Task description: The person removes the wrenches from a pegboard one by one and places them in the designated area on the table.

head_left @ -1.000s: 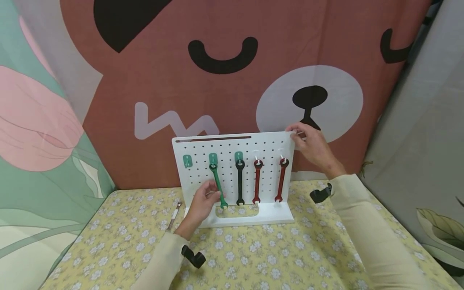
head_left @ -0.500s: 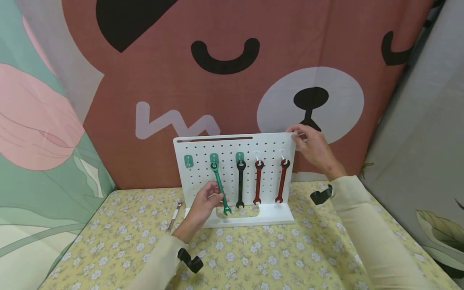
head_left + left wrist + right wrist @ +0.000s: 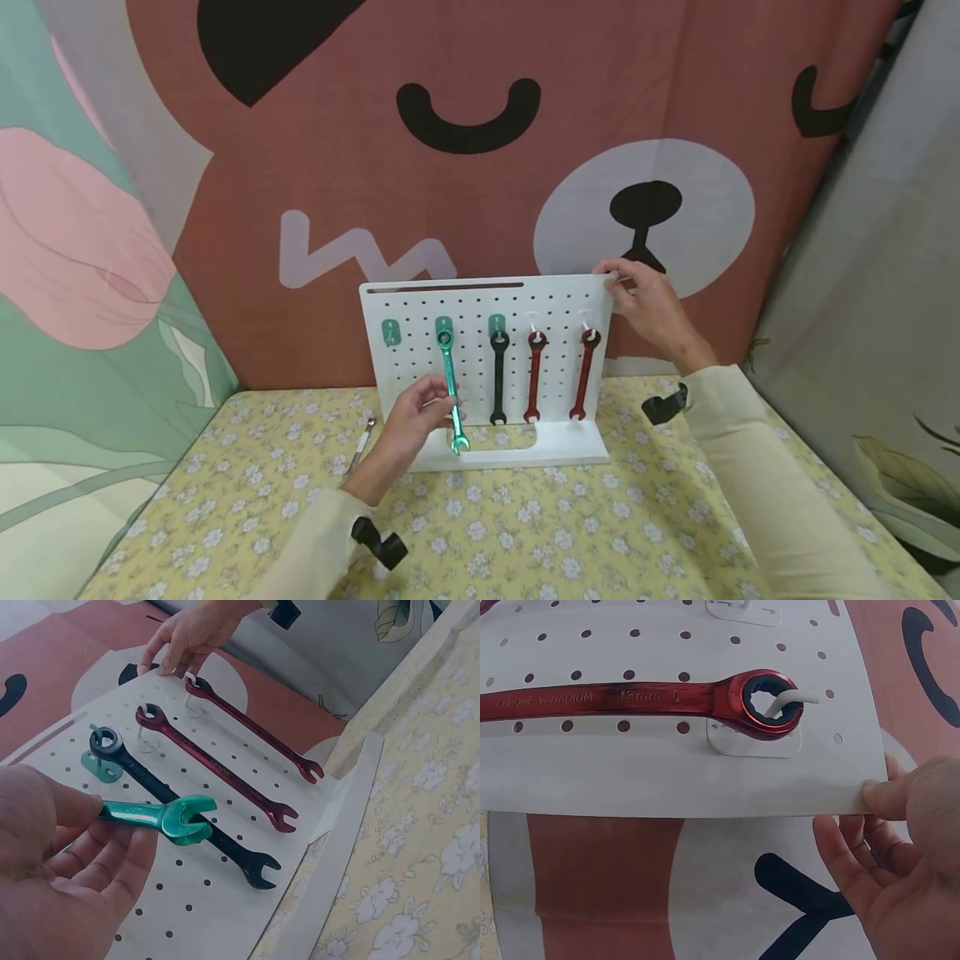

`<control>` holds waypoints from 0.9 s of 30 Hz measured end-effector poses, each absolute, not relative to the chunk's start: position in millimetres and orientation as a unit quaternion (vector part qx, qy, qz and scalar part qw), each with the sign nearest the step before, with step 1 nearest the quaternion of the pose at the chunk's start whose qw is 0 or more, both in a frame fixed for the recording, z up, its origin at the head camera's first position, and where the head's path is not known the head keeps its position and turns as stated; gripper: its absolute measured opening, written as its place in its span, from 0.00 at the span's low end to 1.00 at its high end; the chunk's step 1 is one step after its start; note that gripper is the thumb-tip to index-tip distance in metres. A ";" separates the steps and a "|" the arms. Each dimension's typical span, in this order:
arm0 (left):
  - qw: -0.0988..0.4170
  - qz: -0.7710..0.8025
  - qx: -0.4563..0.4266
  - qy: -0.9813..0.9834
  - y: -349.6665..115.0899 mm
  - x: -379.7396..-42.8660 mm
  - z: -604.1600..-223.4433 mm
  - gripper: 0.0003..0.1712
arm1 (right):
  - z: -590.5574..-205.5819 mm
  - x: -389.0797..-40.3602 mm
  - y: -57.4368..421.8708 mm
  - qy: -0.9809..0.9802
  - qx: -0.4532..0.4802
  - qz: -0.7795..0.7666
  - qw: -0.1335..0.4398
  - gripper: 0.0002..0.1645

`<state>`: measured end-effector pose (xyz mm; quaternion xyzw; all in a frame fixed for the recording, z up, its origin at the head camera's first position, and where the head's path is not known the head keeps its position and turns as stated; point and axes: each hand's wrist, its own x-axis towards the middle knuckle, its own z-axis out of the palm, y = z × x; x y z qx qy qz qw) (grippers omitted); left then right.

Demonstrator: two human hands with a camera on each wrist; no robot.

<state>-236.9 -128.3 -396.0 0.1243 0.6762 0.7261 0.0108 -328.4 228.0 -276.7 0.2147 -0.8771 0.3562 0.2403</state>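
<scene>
My left hand [image 3: 417, 417] pinches a green combination wrench [image 3: 452, 392] between thumb and fingers, its ring end up in front of the second green hook [image 3: 444, 325]. Whether the ring is on that hook I cannot tell. In the left wrist view the wrench's open end [image 3: 187, 819] points away from the palm. At the upper right corner of the white pegboard [image 3: 420, 375], my right hand [image 3: 651, 304] grips the edge with thumb and fingertips. A black wrench [image 3: 498, 379] and two red wrenches [image 3: 534, 379] hang from hooks to the right of the green one.
An unused green hook [image 3: 391, 333] is at the board's left. A small metal wrench-like tool [image 3: 363, 442] lies on the flowered tablecloth [image 3: 525, 533], partly behind my left forearm. A printed curtain [image 3: 337, 150] stands behind the board.
The green wrench's lower end has come down and toward me, and its shaft hangs a little straighter. My left hand has drawn slightly left with it. My right hand stays at the board's corner.
</scene>
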 end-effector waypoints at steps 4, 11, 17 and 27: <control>0.010 0.723 0.121 0.680 -130.4 -233.7 -392.6 0.12 | -277.4 -329.2 228.1 -0.875 0.224 0.349 0.249 0.12; 0.006 0.691 0.130 0.711 -137.2 -226.9 -388.3 0.12 | -276.0 -329.4 228.1 -0.876 0.230 0.348 0.243 0.12; 0.004 0.679 0.138 0.721 -142.4 -223.0 -386.2 0.14 | -275.9 -329.3 228.7 -0.878 0.227 0.347 0.237 0.12; -0.004 0.690 0.135 0.711 -153.1 -216.5 -383.5 0.12 | -275.5 -328.0 228.1 -0.879 0.224 0.348 0.236 0.13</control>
